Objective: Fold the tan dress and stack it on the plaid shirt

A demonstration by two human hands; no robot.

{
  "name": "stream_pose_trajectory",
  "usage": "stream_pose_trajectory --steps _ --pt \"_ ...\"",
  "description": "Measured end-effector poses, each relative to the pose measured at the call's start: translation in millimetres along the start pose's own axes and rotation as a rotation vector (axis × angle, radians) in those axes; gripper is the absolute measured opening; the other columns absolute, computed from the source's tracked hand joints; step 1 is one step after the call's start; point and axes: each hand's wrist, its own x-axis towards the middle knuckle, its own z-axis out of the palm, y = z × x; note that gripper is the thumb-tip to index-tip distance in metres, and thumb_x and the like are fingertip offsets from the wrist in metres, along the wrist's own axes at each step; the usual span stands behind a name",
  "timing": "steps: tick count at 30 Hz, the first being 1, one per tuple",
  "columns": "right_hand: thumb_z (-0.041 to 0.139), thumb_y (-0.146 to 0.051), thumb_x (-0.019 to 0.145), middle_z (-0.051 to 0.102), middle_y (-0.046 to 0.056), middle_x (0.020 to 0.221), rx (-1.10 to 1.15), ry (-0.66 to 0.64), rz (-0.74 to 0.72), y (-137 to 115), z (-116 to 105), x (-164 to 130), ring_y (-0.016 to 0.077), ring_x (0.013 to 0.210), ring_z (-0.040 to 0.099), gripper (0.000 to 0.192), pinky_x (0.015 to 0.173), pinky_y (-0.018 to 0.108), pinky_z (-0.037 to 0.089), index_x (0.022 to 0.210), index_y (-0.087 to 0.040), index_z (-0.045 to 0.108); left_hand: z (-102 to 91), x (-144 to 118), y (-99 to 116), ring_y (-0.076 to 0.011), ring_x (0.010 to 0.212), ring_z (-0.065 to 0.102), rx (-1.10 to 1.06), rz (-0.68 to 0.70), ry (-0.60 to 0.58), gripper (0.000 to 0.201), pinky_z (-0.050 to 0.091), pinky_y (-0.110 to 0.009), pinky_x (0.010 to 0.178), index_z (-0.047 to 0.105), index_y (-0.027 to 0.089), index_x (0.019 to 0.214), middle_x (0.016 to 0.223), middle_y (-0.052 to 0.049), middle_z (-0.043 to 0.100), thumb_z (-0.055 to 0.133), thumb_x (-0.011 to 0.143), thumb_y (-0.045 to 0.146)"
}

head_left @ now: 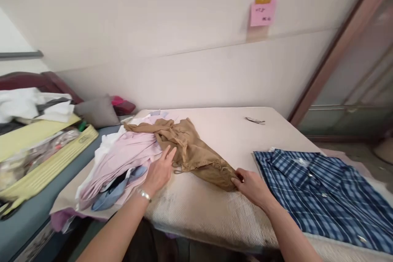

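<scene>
Matt cloth brown garment (201,153), paper note (261,14)

The person's two hands (159,172) and arms (118,229) are bare as far as you can see, with a shiny silver band (144,195) around the left wrist (149,189).

plain brown garment (199,153); dark-and-light-blue plaid shirt (325,204); pale pink cloth (127,151); pink note (261,11)

I see a pale wall (196,20) filling the upper frame, a pink note (261,15) taped at upper right, a slanting reddish-brown post (340,45) at right, dark-red furniture (59,83) at left, and a light-covered table (227,129) across the centre.
</scene>
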Motion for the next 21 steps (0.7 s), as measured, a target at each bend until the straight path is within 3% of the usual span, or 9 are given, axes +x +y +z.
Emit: stream_pose_trajectory --steps 3,6,9,11,13,15,17,21 --pt "0.061 -0.019 0.079 0.071 0.004 0.082 0.226 -0.075 -0.005 6.6 -4.7 0.9 0.0172 0.072 0.063 0.010 0.064 0.026 0.037 0.088 -0.019 0.065 26.3 64.1 5.6 -0.0255 0.090 0.075 0.070 0.137 -0.169 0.091 0.059 -0.039 0.071 0.034 0.036 0.160 0.172 -0.010 0.017 0.045 0.079 -0.003" --pt "0.057 -0.010 0.066 0.071 0.000 0.084 0.485 -0.234 -0.050 10.3 -2.4 -1.6 0.0147 0.068 0.063 0.035 0.060 0.023 0.039 0.098 -0.020 0.068 43.5 89.2 5.3 -0.0255 0.090 0.075 -0.007 0.183 -0.202 0.061 0.060 -0.041 0.076 0.061 0.029 0.140 0.171 -0.008 0.023 0.043 0.087 0.005" --pt "0.053 -0.010 0.063 0.067 -0.003 0.072 0.568 -0.331 -0.090 8.8 3.9 -4.2 0.0147 0.062 0.061 0.029 0.055 0.022 0.039 0.086 -0.021 0.066 34.8 83.6 -2.4 -0.0255 0.108 0.072 -0.262 0.155 -0.067 0.035 0.057 -0.041 0.092 0.072 0.021 0.108 0.162 -0.011 0.043 0.038 0.097 0.019" --pt "0.052 -0.012 0.068 0.063 -0.002 0.065 0.506 -0.260 -0.085 3.9 8.4 -6.5 0.0153 0.062 0.059 0.014 0.058 0.023 0.039 0.073 -0.021 0.062 12.1 66.5 -13.3 -0.0240 0.116 0.068 -0.413 0.086 0.069 0.033 0.054 -0.039 0.099 0.069 0.019 0.101 0.145 -0.014 0.062 0.037 0.099 0.025" --pt "0.050 -0.017 0.076 0.064 0.000 0.065 0.455 -0.096 -0.094 -5.1 12.4 -11.7 0.0167 0.064 0.060 0.012 0.063 0.025 0.042 0.070 -0.021 0.060 -19.9 38.5 -28.7 -0.0228 0.104 0.071 -0.461 -0.036 0.173 0.034 0.054 -0.036 0.093 0.067 0.019 0.096 0.115 -0.013 0.075 0.035 0.101 0.032" --pt "0.046 -0.025 0.085 0.065 0.001 0.066 0.490 0.054 -0.136 -18.2 15.2 -21.1 0.0187 0.067 0.062 0.018 0.067 0.027 0.044 0.075 -0.022 0.061 -53.1 -0.1 -46.2 -0.0208 0.079 0.070 -0.429 -0.165 0.236 0.037 0.053 -0.033 0.077 0.063 0.021 0.088 0.087 -0.007 0.074 0.034 0.102 0.039" --pt "0.044 -0.036 0.092 0.065 0.001 0.066 0.566 0.148 -0.183 -34.7 14.3 -35.0 0.0202 0.066 0.063 0.026 0.066 0.029 0.046 0.080 -0.022 0.063 -80.9 -45.2 -61.7 -0.0186 0.064 0.064 -0.400 -0.236 0.292 0.037 0.049 -0.030 0.067 0.061 0.023 0.084 0.073 -0.002 0.070 0.036 0.102 0.044" --pt "0.050 -0.044 0.094 0.066 0.001 0.068 0.579 0.240 -0.273 -72.5 -16.4 -76.5 0.0196 0.066 0.063 0.030 0.063 0.028 0.046 0.078 -0.022 0.064 -120.7 -131.2 -75.3 -0.0178 0.062 0.066 -0.360 -0.262 0.420 0.034 0.049 -0.026 0.061 0.066 0.025 0.089 0.070 0.001 0.071 0.044 0.100 0.049"
